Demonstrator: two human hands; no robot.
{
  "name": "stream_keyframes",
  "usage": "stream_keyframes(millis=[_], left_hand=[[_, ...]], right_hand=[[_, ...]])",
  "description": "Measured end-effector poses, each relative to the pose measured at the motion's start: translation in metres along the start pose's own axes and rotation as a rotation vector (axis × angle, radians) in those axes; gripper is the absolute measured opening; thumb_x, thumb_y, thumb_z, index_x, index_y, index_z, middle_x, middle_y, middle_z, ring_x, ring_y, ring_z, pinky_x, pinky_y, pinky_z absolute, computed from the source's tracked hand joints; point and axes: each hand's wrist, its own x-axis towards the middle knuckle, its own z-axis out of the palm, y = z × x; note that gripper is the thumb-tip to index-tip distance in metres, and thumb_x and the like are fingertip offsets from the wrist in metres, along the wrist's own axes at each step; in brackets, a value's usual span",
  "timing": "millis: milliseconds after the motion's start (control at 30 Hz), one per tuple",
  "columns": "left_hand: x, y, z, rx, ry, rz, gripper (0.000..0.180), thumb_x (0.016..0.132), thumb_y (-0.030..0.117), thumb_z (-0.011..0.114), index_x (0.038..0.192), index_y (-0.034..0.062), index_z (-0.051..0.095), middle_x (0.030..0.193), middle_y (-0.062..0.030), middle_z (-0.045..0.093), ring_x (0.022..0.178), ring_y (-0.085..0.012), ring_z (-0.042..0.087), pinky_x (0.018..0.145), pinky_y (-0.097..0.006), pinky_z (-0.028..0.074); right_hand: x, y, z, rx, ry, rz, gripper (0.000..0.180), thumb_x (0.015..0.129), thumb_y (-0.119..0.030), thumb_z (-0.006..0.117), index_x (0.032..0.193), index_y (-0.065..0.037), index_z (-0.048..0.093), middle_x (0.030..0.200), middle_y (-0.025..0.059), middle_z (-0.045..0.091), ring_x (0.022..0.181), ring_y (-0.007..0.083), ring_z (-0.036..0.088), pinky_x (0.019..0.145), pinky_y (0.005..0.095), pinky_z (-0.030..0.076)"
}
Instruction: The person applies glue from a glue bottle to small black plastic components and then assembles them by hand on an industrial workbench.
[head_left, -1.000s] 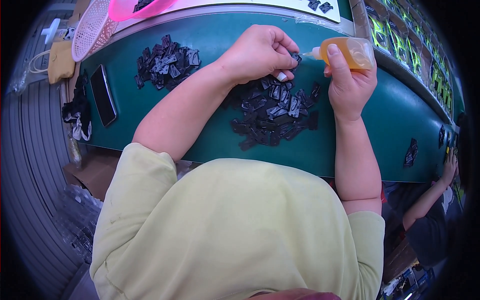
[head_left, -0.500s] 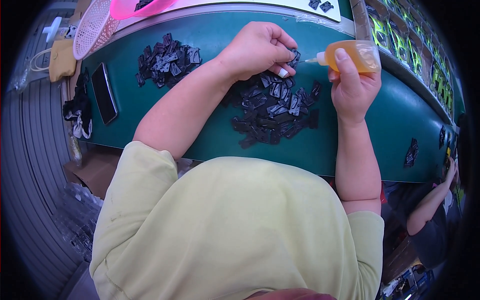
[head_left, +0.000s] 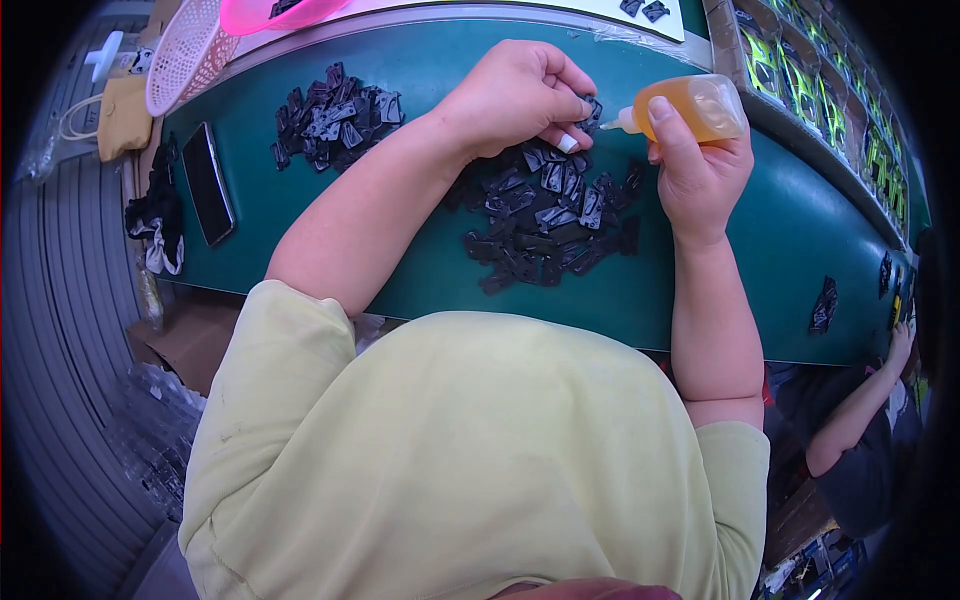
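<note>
Between the thumb and fingers of my left hand (head_left: 530, 97) is a small black plastic part (head_left: 591, 113), partly covered by the fingertips. My right hand (head_left: 703, 180) grips a clear squeeze bottle (head_left: 697, 108) of amber liquid, tilted sideways. Its thin nozzle points left, with the tip close beside the held part; whether they touch I cannot tell. Under and in front of my left hand lies a loose pile of similar black parts (head_left: 545, 225). A second pile of black parts (head_left: 337, 118) sits left of my left wrist.
A phone (head_left: 208, 185) and a dark cloth (head_left: 160, 205) lie at the green table's (head_left: 420, 285) left end. Baskets, one pink (head_left: 240, 20), stand at the far left. Boxes of green-and-black items (head_left: 815, 95) line the right edge. A co-worker's arm (head_left: 855, 420) reaches in at the right.
The bottle in my right hand has moved slightly left and tipped, its nozzle now nearer the black part. My left hand has barely shifted. The co-worker's arm has moved a little.
</note>
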Motion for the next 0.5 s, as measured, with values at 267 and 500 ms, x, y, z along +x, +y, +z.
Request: stream_keyframes(millis=[267,500], left_hand=[[0.0,0.004,-0.002,-0.003,0.014,0.026,0.024,0.082,0.001,0.062,0.103,-0.0081,0.056,0.08,-0.0115,0.064,0.069,-0.0193,0.068,0.061,-0.024,0.056],[0.047,0.036,-0.003,0.245,0.304,0.379,0.028,0.079,-0.002,0.06,0.107,-0.0096,0.058,0.078,-0.0109,0.063,0.069,-0.0169,0.067,0.062,-0.023,0.053]], right_hand=[[0.011,-0.004,-0.007,0.167,0.076,0.013,0.016,0.085,-0.006,0.062,0.099,-0.002,0.056,0.083,0.0064,0.062,0.056,0.0059,0.051,0.049,0.0172,0.04],[0.016,-0.014,-0.018,0.428,0.303,0.056,0.012,0.083,-0.008,0.062,0.092,-0.004,0.056,0.08,0.0059,0.06,0.053,0.0064,0.047,0.045,0.0186,0.038]])
